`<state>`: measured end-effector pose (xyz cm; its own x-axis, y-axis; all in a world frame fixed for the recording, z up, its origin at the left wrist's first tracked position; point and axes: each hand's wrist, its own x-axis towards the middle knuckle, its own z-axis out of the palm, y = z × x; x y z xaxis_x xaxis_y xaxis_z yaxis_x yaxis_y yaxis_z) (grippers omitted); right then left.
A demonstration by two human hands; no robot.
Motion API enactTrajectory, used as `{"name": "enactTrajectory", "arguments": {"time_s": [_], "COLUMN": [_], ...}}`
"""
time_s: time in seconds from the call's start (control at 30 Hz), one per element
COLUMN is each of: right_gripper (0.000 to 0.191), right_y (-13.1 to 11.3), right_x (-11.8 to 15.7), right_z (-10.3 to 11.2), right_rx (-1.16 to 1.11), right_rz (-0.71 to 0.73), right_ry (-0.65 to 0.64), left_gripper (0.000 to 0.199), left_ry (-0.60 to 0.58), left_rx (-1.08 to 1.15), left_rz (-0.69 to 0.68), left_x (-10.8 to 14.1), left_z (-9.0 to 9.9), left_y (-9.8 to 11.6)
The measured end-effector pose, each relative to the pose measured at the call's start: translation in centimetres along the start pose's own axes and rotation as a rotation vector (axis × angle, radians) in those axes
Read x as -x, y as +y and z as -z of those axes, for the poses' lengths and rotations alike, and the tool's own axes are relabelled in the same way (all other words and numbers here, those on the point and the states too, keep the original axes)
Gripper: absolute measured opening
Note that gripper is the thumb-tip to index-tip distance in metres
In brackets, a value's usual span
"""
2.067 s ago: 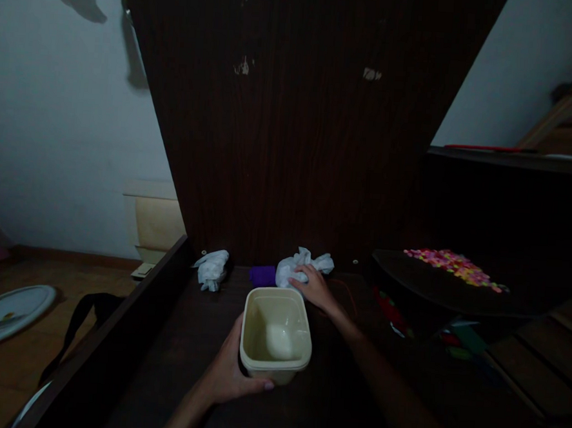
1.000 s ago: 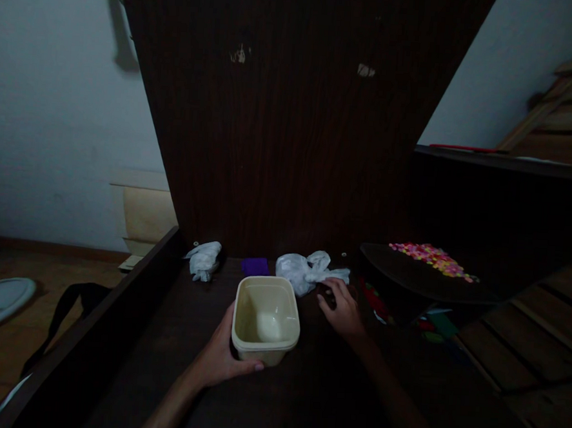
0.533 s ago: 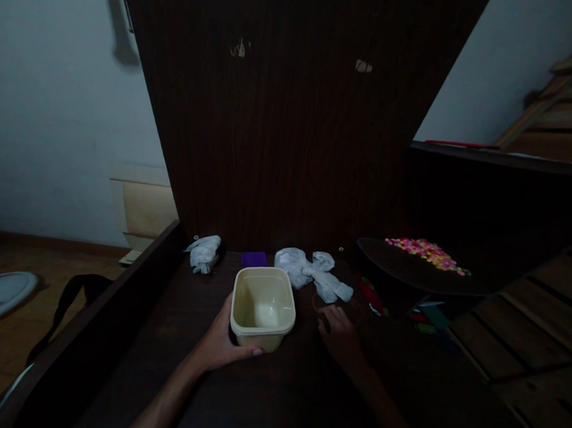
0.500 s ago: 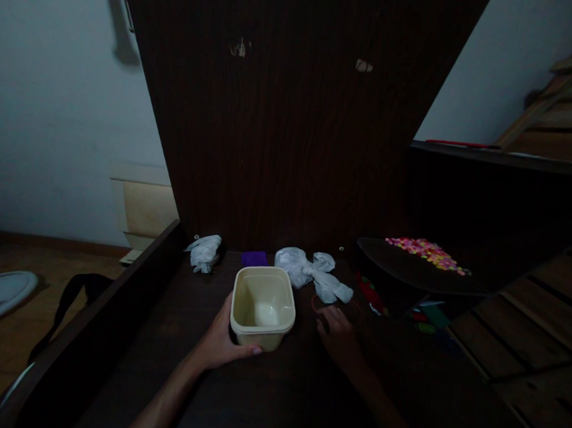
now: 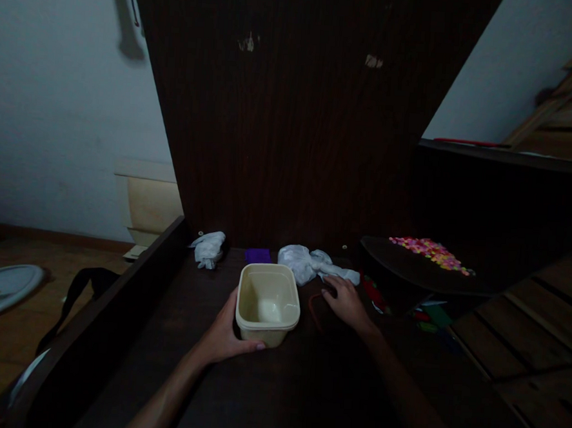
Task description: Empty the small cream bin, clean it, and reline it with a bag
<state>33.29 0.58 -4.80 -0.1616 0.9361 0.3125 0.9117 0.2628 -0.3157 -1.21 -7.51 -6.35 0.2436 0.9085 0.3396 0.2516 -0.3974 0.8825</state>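
My left hand [image 5: 230, 330] grips a cream square plastic tub [image 5: 265, 334] from its left side, thumb along the front below the rim. The tub is tilted toward me, and I see nothing inside it. To its right, my right hand [image 5: 346, 301] reaches over the dark tabletop, thumb and fingers apart. Its fingertips are at the tied end of a white plastic bag [image 5: 296, 261], seeming to touch it. Just left of that hand lies a thin reddish-brown loop [image 5: 315, 309], dim and partly lost in shadow.
A second crumpled white bag [image 5: 209, 249] and a purple flat piece [image 5: 257, 255] lie along the back panel [image 5: 291, 130]. Pink and yellow small pieces [image 5: 431, 252] cover part of a corner shelf [image 5: 385, 253]. A raised dark edge [image 5: 130, 295] bounds the left side.
My right hand has moved up and away from the reddish-brown loop to the white bag. The bag's loose end now points right instead of toward me. The left hand still holds the tub.
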Motion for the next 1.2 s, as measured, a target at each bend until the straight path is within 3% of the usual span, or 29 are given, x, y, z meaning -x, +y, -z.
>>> {"name": "enactTrajectory", "arguments": {"time_s": [0.27, 0.47, 0.7, 0.93, 1.07, 1.2], "right_gripper": [0.03, 0.02, 0.019, 0.009, 0.016, 0.03], "right_y": [0.1, -2.2, -8.0, -12.9, -14.8, -15.7], "right_x": [-3.3, -3.4, -6.3, -12.5, -14.9, -15.9], "right_z": [0.5, 2.4, 3.8, -0.6, -3.6, -5.3], "right_rx": [0.134, 0.208, 0.008, -0.026, 0.09, 0.209], "right_rz": [-0.09, -0.143, 0.222, 0.469, 0.458, 0.4], "right_ry": [-0.144, -0.11, -0.139, -0.223, -0.312, -0.404], "left_gripper": [0.124, 0.124, 0.125, 0.124, 0.127, 0.127], "left_ry": [-0.005, -0.019, -0.035, -0.038, -0.036, -0.049], "left_rx": [0.03, 0.002, -0.03, 0.04, 0.048, 0.046], "left_rz": [-0.009, -0.018, 0.0, -0.024, -0.028, -0.022], "left_x": [0.2, 0.2, 0.5, 0.4, 0.3, 0.2], "left_z": [-0.2, 0.0, 0.0, -0.2, -0.2, 0.0], "left_y": [-0.7, -0.7, -1.2, -1.1, -0.7, -0.4]}}
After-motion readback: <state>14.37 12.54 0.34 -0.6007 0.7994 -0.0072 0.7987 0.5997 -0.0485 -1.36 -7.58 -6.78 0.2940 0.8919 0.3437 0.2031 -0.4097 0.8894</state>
